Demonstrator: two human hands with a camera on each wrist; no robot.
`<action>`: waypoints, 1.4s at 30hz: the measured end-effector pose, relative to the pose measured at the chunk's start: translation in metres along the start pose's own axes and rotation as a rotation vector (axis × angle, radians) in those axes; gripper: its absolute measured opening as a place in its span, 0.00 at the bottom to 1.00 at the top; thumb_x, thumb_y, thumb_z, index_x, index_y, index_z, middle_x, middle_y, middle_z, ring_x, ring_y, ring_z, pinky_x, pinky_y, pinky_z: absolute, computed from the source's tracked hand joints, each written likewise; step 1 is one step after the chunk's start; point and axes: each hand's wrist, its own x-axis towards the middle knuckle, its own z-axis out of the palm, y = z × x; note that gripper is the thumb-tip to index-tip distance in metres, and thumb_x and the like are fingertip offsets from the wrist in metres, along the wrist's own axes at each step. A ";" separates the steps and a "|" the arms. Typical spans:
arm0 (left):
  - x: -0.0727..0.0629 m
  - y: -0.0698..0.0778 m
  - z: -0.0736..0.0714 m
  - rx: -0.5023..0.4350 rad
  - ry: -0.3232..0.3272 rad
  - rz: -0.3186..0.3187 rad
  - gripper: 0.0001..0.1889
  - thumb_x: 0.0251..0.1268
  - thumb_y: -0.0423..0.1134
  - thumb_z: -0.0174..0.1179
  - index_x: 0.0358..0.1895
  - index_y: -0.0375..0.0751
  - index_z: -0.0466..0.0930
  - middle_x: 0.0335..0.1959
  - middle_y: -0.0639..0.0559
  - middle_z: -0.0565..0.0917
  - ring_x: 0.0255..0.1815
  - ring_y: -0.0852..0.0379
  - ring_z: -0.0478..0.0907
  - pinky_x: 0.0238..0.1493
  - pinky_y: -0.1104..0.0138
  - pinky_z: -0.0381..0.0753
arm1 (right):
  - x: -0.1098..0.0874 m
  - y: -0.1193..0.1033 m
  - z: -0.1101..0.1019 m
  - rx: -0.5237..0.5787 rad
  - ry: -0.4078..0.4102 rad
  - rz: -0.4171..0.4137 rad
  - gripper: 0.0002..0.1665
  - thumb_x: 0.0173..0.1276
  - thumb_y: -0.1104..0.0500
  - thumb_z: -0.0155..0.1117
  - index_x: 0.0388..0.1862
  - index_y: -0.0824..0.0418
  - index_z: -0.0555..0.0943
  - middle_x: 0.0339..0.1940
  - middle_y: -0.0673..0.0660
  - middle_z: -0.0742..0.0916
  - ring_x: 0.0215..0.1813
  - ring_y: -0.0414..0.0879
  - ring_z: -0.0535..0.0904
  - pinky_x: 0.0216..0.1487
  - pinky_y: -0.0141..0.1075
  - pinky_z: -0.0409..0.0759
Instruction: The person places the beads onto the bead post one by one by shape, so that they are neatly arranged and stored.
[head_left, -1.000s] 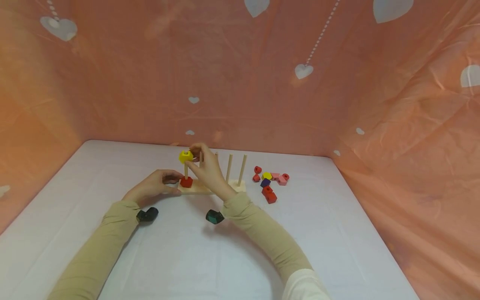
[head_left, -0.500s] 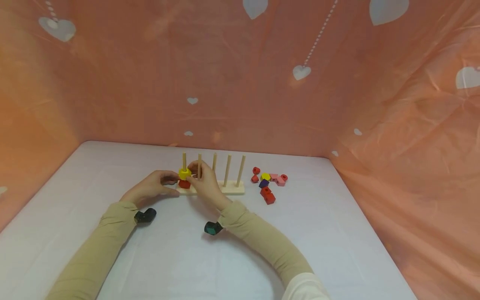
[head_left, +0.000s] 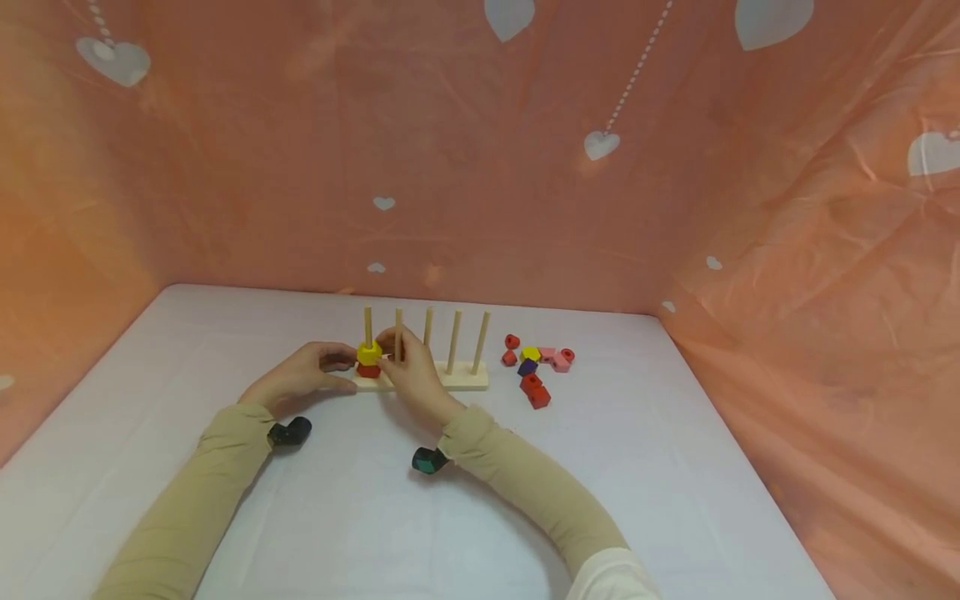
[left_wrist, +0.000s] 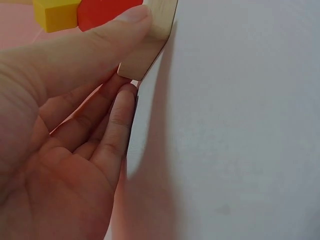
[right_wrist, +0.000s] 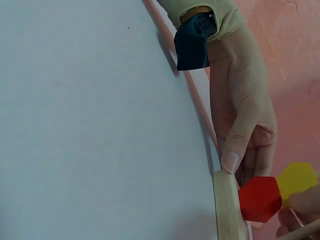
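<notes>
A wooden peg stand [head_left: 465,378] with several upright pegs stands on the table. Its leftmost peg passes through a red bead [head_left: 368,371] at the base and a yellow faceted bead [head_left: 369,353] resting on it. My left hand [head_left: 303,371] holds the left end of the stand, thumb on the wood [left_wrist: 160,20] and fingers at its far side. With thumb and fingers at the yellow bead's right side, my right hand [head_left: 412,375] pinches it beside the second peg. In the right wrist view, the thumb overlaps the yellow bead [right_wrist: 295,180]; the far fingertips are hidden.
Right of the stand lie loose beads: several red ones [head_left: 539,397], a yellow one [head_left: 531,355], a dark purple one [head_left: 528,367] and pink ones [head_left: 561,362]. Pink cloth with white hearts [head_left: 602,145] hangs around the white table [head_left: 360,525].
My right hand has lowered the yellow bead from near the top of the leftmost peg onto the red bead. My left hand has stayed at the stand's end.
</notes>
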 end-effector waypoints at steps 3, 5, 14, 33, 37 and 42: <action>0.000 0.000 0.001 -0.006 0.002 -0.013 0.34 0.52 0.34 0.72 0.62 0.26 0.68 0.60 0.33 0.73 0.63 0.39 0.69 0.64 0.54 0.68 | -0.005 0.001 -0.005 0.002 -0.025 -0.008 0.19 0.64 0.74 0.60 0.53 0.66 0.73 0.49 0.58 0.82 0.54 0.47 0.78 0.52 0.30 0.77; 0.000 0.000 0.002 -0.004 0.007 -0.017 0.34 0.51 0.34 0.72 0.62 0.26 0.68 0.60 0.33 0.73 0.63 0.39 0.69 0.63 0.54 0.69 | -0.009 0.002 -0.010 -0.003 -0.065 -0.021 0.22 0.65 0.73 0.59 0.58 0.67 0.71 0.53 0.61 0.81 0.58 0.51 0.77 0.55 0.31 0.76; 0.002 0.001 0.005 0.005 0.022 -0.036 0.36 0.50 0.36 0.73 0.62 0.27 0.68 0.61 0.33 0.72 0.63 0.39 0.68 0.65 0.53 0.66 | -0.038 0.007 -0.052 -0.175 -0.270 -0.030 0.37 0.68 0.70 0.58 0.73 0.59 0.59 0.68 0.57 0.71 0.66 0.46 0.70 0.62 0.32 0.70; -0.001 -0.001 -0.002 0.023 0.021 -0.035 0.36 0.51 0.37 0.72 0.63 0.28 0.68 0.61 0.35 0.72 0.63 0.40 0.68 0.65 0.54 0.66 | -0.059 0.013 -0.192 -0.276 -0.139 -0.064 0.20 0.65 0.75 0.58 0.57 0.72 0.73 0.51 0.69 0.81 0.52 0.62 0.78 0.55 0.51 0.76; 0.000 -0.001 -0.001 0.019 0.019 -0.042 0.36 0.51 0.37 0.73 0.63 0.28 0.68 0.62 0.35 0.72 0.64 0.40 0.68 0.65 0.53 0.66 | -0.052 0.033 -0.213 -0.383 -0.104 0.055 0.22 0.67 0.71 0.59 0.60 0.66 0.74 0.55 0.62 0.81 0.54 0.55 0.77 0.57 0.47 0.77; 0.002 -0.002 -0.001 0.024 0.010 -0.063 0.37 0.51 0.37 0.73 0.64 0.29 0.67 0.62 0.35 0.72 0.64 0.41 0.68 0.66 0.53 0.65 | -0.048 0.046 -0.229 -0.446 -0.105 0.083 0.23 0.66 0.70 0.61 0.61 0.67 0.73 0.56 0.63 0.80 0.55 0.56 0.77 0.57 0.48 0.77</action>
